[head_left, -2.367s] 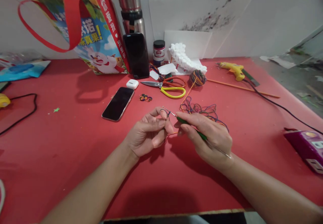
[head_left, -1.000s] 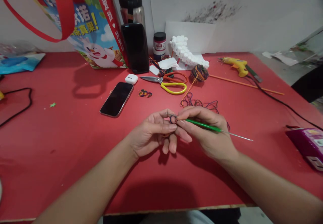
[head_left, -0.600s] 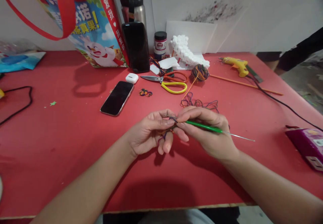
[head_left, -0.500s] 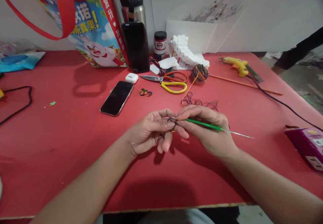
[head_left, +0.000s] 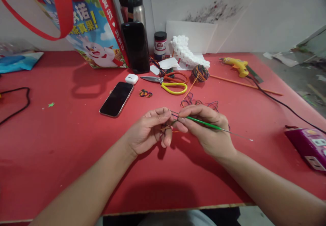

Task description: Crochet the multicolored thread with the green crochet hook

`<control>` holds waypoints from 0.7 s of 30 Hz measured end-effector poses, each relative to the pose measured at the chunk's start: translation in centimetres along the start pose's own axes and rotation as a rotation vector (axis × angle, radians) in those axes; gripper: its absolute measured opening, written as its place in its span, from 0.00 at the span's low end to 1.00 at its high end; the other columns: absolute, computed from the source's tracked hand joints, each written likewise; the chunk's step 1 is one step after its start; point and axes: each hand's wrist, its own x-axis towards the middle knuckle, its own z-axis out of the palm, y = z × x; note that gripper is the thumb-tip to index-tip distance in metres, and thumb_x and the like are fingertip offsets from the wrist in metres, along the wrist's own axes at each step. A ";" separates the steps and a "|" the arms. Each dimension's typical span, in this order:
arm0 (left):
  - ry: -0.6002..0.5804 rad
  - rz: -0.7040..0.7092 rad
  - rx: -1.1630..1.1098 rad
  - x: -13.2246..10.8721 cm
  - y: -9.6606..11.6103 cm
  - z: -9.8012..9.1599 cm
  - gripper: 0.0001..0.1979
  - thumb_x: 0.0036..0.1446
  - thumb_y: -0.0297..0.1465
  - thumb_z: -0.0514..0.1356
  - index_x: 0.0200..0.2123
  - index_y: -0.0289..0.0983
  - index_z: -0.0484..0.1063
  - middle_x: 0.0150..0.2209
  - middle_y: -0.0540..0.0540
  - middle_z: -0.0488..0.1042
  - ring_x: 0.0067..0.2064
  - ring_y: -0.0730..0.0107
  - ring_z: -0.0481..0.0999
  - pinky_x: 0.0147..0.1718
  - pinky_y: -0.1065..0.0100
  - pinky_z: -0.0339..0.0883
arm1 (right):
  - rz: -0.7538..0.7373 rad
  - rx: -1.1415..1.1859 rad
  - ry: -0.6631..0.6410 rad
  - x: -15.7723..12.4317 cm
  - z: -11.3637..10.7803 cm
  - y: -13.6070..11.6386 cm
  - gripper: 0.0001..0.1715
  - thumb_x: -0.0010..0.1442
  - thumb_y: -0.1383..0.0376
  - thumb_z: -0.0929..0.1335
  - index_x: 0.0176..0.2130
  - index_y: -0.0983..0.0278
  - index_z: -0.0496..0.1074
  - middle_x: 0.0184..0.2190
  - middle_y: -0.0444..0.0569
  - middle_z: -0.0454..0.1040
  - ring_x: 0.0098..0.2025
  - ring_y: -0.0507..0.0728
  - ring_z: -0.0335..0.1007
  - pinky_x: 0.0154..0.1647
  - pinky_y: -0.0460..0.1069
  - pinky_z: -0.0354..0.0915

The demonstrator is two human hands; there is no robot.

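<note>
Between the fingers of my right hand (head_left: 207,125) is a crochet hook (head_left: 205,122) with a green grip and thin metal ends. Its left tip meets the fingertips of my left hand (head_left: 152,127). Dark and orange yarn (head_left: 166,127) is pinched by my left thumb and finger and runs around the other fingers. How the yarn sits on the tip is too small to make out. Beyond my hands, loose multicoloured strands (head_left: 191,100) trail from a yarn ball (head_left: 200,73). A small crocheted piece (head_left: 145,93) lies farther left.
On the red table (head_left: 63,158) are a phone (head_left: 116,99), a white earbud case (head_left: 131,79), scissors (head_left: 168,82) and a yellow glue gun (head_left: 235,66) with its cord. A gift bag (head_left: 102,39) and black paint jar (head_left: 160,45) stand behind. A purple socket box (head_left: 307,148) sits right.
The yarn at my left fingertips has shifted, and its loop on the hook looks drawn flatter. My left thumb has moved up slightly. The dark limb at the far right has left the view.
</note>
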 end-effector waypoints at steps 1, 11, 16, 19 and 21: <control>-0.011 -0.005 0.003 0.0 0.0 0.0 0.13 0.62 0.34 0.70 0.32 0.32 0.74 0.34 0.38 0.86 0.20 0.71 0.80 0.18 0.76 0.74 | -0.013 0.009 -0.007 0.0 0.0 0.0 0.03 0.64 0.63 0.77 0.37 0.59 0.81 0.27 0.42 0.81 0.29 0.52 0.80 0.31 0.47 0.77; 0.010 -0.130 0.023 -0.2 0.9 -0.2 0.10 0.60 0.32 0.71 0.33 0.31 0.78 0.31 0.40 0.85 0.19 0.74 0.77 0.16 0.76 0.74 | -0.065 -0.036 -0.145 -0.2 -0.4 -0.3 0.09 0.65 0.73 0.73 0.40 0.59 0.81 0.32 0.44 0.79 0.31 0.51 0.78 0.32 0.47 0.73; 0.083 -0.072 0.021 -0.3 0.8 0.1 0.07 0.60 0.26 0.70 0.31 0.29 0.79 0.30 0.41 0.84 0.17 0.78 0.75 0.16 0.79 0.72 | -0.064 -0.067 -0.102 -0.2 -0.6 0.0 0.10 0.64 0.74 0.74 0.39 0.59 0.82 0.34 0.45 0.80 0.35 0.52 0.79 0.35 0.47 0.73; 0.053 -0.105 -0.009 -0.3 0.8 0.0 0.03 0.62 0.24 0.67 0.34 0.29 0.80 0.32 0.40 0.85 0.22 0.75 0.79 0.22 0.74 0.79 | -0.066 -0.049 -0.088 -0.1 -0.6 0.1 0.10 0.63 0.74 0.74 0.39 0.59 0.82 0.33 0.45 0.81 0.35 0.52 0.79 0.36 0.46 0.74; 0.006 -0.147 -0.041 -0.4 0.9 -0.2 0.02 0.61 0.22 0.67 0.37 0.30 0.81 0.35 0.40 0.86 0.28 0.69 0.84 0.33 0.63 0.85 | -0.068 -0.038 -0.087 0.0 -0.7 0.1 0.10 0.63 0.74 0.74 0.38 0.59 0.82 0.33 0.45 0.81 0.35 0.52 0.80 0.36 0.46 0.75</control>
